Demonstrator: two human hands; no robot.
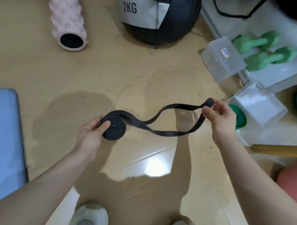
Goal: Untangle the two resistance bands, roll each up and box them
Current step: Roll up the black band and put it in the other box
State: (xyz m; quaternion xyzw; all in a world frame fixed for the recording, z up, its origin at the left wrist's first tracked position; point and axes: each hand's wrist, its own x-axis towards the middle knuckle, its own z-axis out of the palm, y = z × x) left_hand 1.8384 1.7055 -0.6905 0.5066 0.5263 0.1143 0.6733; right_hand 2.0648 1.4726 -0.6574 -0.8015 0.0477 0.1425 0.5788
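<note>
Down at the bottom edge, two white shoes (pixel 89 217) are standing on the floor (pixel 146 77). Higher, at the frame centre, the left hand (pixel 90 134) is gripping the rolled part of a black band (pixel 114 126), fingers (pixel 106 124) curled around it. Right of centre, the right hand (pixel 221 115) is pinching the band's loose end. Behind it, a clear box (pixel 260 106) is sitting open.
</note>
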